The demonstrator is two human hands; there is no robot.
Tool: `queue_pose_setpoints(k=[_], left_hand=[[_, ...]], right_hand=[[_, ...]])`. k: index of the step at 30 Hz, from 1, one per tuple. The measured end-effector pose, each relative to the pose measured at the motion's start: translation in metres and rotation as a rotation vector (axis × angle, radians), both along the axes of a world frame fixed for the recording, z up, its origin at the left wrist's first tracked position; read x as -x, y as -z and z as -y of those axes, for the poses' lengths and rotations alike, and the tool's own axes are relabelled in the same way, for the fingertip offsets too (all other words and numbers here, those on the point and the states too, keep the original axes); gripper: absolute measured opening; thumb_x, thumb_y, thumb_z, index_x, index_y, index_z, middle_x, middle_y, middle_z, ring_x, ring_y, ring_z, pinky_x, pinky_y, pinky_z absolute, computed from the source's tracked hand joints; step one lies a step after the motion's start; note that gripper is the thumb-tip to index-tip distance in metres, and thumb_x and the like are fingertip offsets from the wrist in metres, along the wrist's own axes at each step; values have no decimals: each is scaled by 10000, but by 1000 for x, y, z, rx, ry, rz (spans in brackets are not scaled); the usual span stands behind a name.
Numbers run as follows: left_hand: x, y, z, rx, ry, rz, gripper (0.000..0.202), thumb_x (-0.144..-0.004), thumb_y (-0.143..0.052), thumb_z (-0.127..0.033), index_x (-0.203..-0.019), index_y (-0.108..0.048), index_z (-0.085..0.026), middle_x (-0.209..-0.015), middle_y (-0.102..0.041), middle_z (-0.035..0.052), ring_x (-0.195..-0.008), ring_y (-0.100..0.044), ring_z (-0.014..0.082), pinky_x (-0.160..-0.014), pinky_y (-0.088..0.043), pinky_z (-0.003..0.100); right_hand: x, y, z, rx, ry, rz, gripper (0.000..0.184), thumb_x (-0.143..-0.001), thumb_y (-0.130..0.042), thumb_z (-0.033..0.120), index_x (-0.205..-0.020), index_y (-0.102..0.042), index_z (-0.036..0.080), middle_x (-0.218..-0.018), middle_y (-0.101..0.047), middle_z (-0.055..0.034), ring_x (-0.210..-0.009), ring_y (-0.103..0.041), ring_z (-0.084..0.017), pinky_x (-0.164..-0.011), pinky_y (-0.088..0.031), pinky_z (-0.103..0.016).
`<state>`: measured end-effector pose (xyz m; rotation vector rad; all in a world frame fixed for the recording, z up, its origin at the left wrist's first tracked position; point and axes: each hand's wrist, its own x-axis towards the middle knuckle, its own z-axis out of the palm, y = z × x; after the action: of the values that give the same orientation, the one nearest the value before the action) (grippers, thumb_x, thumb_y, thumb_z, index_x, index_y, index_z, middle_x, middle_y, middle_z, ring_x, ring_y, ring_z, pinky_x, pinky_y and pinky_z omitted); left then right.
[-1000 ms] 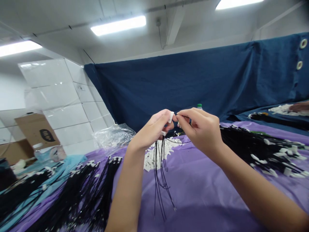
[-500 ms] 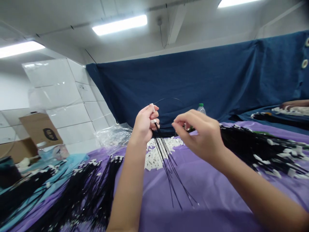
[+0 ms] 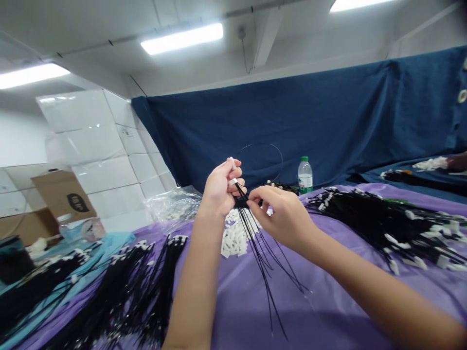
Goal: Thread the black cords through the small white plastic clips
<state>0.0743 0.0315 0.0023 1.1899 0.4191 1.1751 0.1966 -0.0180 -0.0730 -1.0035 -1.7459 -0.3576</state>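
Observation:
My left hand [image 3: 218, 189] is closed around a bunch of thin black cords [image 3: 260, 253], whose loose ends hang down over the purple cloth. White plastic end pieces [image 3: 233, 181] poke out between its fingers. From the top of this hand a single fine black cord [image 3: 269, 144] loops up and round to the right. My right hand [image 3: 286, 214] pinches close beside the bunch, at a black cord; the fingertips partly hide the exact grip. Behind and below the hands lies a pile of small white plastic pieces [image 3: 233, 238].
Black cords with white ends [image 3: 365, 218] are heaped at the right, more bundles [image 3: 127, 282] at the left. A green-capped bottle [image 3: 305, 176] stands behind my right hand. Clear plastic wrap [image 3: 175, 206] and a cardboard box [image 3: 65, 194] are at the left. Another person's hand [image 3: 458, 163] is far right.
My right hand has moved left and down to the cords by my left hand. The fine cord now bends in a larger loop towards it. The bottle has come into fuller view.

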Motion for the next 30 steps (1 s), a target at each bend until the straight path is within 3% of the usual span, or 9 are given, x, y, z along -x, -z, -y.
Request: queue_pose_setpoints(k=[9,16,25,30], left_hand=[[3,-1,-4,107,186,36,237,-967,-349,-229,-782,-466,-138,-518,-248,-87,-314,-210,12,-305,-175,128],[3,0,-6,108,170,29,231,-970,-348,-233,-792,-463,-141,-510,-250,-89,-313,-218,14,-313,-187,131],[3,0,-7,102,137,29,217,-964,-366,-237,-791,-458,-142,-504,-257,-91,-311,-219,13,-316,-174,129],[3,0,-7,109,153,35,211,-962,-371,-240,-801,-465,-140,-508,-261,-89,-312,-223,12,-318,-170,131]], right_hand=[[1,1,4,-41,39,52,191,-909,-449,181,-982,-621,221,-907,-653,-17,-764,-588,-142,-682,-406,-256],[3,2,3,-87,146,42,190,-911,-470,197,-959,-648,241,-868,-657,-2,-741,-595,-134,-624,-389,-237],[1,0,1,-5,4,-3,200,-909,-414,150,-961,-602,194,-894,-624,-23,-752,-572,-140,-635,-395,-239],[2,1,2,-53,122,7,233,-914,-419,147,-964,-633,226,-925,-641,-18,-768,-591,-140,-605,-372,-239]])
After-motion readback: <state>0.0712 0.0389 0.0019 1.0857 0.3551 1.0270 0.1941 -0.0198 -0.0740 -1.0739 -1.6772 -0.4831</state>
